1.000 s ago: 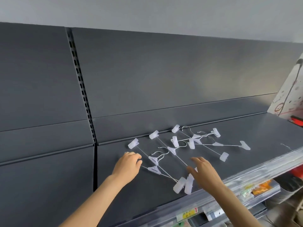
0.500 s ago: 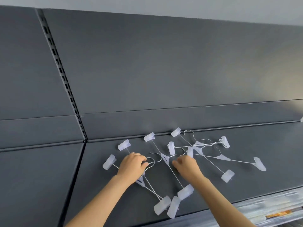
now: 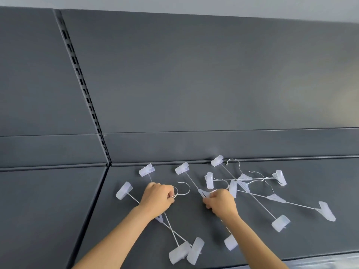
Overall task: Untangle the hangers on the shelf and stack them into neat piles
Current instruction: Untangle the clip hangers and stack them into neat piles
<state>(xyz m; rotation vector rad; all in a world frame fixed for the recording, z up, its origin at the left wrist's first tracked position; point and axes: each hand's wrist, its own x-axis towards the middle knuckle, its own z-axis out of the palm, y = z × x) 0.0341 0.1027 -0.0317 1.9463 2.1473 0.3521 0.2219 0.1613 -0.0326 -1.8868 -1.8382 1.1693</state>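
Several white clip hangers with thin metal bars and hooks lie scattered on a dark grey shelf [image 3: 194,226]. My left hand [image 3: 158,199] is closed around the hooks of two crossed hangers [image 3: 174,237] at the left. My right hand [image 3: 221,201] grips the middle piece of another hanger [image 3: 204,193], whose bar runs under my wrist to a clip near the front. A tangled cluster of hangers [image 3: 244,179] lies to the right, one long hanger [image 3: 303,206] reaching far right.
The shelf's grey back panel [image 3: 194,84] rises right behind the hangers. A slotted upright [image 3: 85,90] divides this shelf from the neighbouring section on the left [image 3: 48,210]. The shelf's front edge [image 3: 330,261] shows at bottom right.
Both hands have closed on hangers. The left-hand pair has shifted slightly left, away from the rest. The camera has moved closer and tilted, so the lower shelves are out of view.
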